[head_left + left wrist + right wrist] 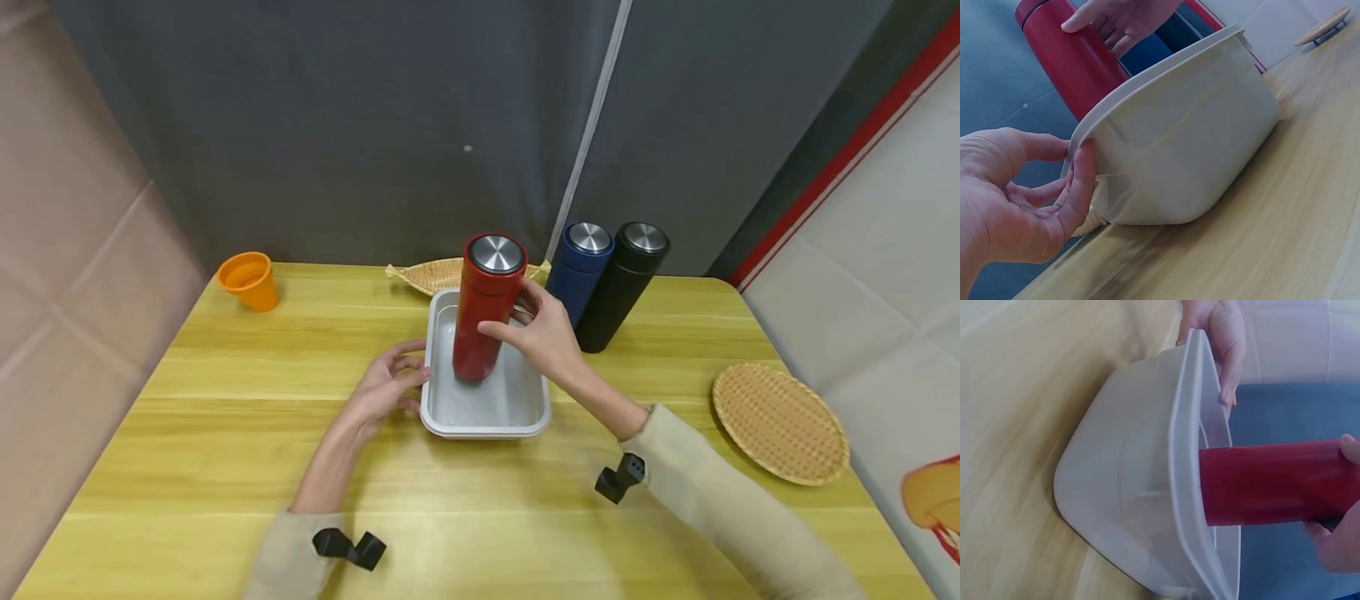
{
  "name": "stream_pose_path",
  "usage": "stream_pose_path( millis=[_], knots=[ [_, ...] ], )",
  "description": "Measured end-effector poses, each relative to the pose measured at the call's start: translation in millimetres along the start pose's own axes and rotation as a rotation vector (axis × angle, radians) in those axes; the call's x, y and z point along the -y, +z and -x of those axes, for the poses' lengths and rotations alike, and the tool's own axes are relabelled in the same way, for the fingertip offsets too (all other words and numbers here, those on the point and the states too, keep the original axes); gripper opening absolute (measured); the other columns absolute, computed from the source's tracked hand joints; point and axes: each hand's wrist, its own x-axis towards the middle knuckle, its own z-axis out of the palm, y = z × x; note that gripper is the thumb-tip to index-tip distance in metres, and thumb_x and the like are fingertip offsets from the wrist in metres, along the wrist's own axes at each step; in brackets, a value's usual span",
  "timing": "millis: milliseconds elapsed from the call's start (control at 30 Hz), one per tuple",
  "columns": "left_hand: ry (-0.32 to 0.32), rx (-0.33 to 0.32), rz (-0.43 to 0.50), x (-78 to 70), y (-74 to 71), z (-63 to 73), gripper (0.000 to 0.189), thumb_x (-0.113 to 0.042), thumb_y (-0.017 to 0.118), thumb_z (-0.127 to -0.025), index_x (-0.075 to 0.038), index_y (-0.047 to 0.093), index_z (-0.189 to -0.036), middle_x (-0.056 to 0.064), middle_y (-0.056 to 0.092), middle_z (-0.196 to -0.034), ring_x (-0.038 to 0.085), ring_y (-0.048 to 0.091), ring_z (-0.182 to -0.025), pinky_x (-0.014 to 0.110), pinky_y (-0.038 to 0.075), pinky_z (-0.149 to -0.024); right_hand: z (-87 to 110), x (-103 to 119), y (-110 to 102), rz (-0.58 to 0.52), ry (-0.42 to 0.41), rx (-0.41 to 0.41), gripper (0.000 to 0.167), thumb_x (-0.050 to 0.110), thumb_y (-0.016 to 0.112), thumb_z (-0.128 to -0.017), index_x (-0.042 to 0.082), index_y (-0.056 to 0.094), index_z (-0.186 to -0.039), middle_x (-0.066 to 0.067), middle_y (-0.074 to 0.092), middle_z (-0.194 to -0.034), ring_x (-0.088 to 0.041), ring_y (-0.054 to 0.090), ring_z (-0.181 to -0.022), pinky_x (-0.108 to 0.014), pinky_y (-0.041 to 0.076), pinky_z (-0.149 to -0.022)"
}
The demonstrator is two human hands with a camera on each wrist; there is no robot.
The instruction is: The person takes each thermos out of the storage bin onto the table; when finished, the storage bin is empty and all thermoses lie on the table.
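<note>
A red thermos flask [483, 321] with a steel-topped lid stands nearly upright, its lower end within the rim of a white plastic basin [483, 432]. Whether its base touches the basin floor I cannot tell. My right hand [549, 333] grips the flask's upper part from the right, thumb in front. On the basin's left side, my left hand [384, 385] pinches the rim, as the left wrist view shows on the basin wall [1179, 144]. Just right of my right hand stand a blue flask [577, 267] and a black flask [621, 287].
An orange cup [251, 283] stands at the table's back left. Behind the basin lies a woven boat-shaped basket [427, 275]. A round woven tray [780, 423] is at the right. A dark curtain [337, 125] hangs along the back edge, with walls on both sides.
</note>
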Motion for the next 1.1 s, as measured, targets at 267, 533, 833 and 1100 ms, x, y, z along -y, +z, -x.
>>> stream_pose_path(
  millis=[267,533,833,1100],
  knots=[
    [-0.002,0.040,0.009,-0.2,8.1,-2.0,0.054,0.002,0.058,-0.092,-0.005,0.038,-0.142,0.022,0.050,-0.118,0.022,0.059,-0.083,0.027,0.055,-0.055,13.4,8,-25,-0.032,0.027,-0.021,0.065,0.005,0.080,-0.078,0.001,0.049,-0.135,-0.013,0.058,-0.124,-0.023,0.059,-0.111,-0.029,0.050,-0.093],
    [0.005,0.044,0.002,-0.6,5.5,-1.3,0.055,0.000,0.059,-0.093,-0.005,0.039,-0.143,0.023,0.049,-0.119,0.023,0.060,-0.083,0.029,0.057,-0.057,19.4,21,-53,-0.027,0.020,-0.051,0.062,0.009,0.079,-0.080,0.003,0.050,-0.135,-0.012,0.060,-0.124,-0.022,0.059,-0.111,-0.028,0.050,-0.092],
    [-0.001,0.029,0.002,-2.3,-1.2,3.0,0.056,-0.001,0.061,-0.092,-0.006,0.038,-0.143,0.021,0.050,-0.121,0.024,0.060,-0.083,0.026,0.055,-0.055,24.0,42,-80,0.015,-0.026,-0.127,0.053,0.009,0.077,-0.082,0.003,0.054,-0.129,-0.009,0.062,-0.114,-0.020,0.060,-0.103,-0.023,0.051,-0.091],
    [0.003,0.030,-0.006,-2.2,-1.8,3.6,0.056,-0.001,0.061,-0.092,-0.006,0.038,-0.143,0.019,0.051,-0.118,0.024,0.060,-0.083,0.028,0.056,-0.056,30.3,39,-95,0.011,-0.019,-0.149,0.053,0.006,0.077,-0.081,0.004,0.055,-0.129,-0.007,0.062,-0.113,-0.020,0.059,-0.102,-0.019,0.051,-0.088]
  ],
)
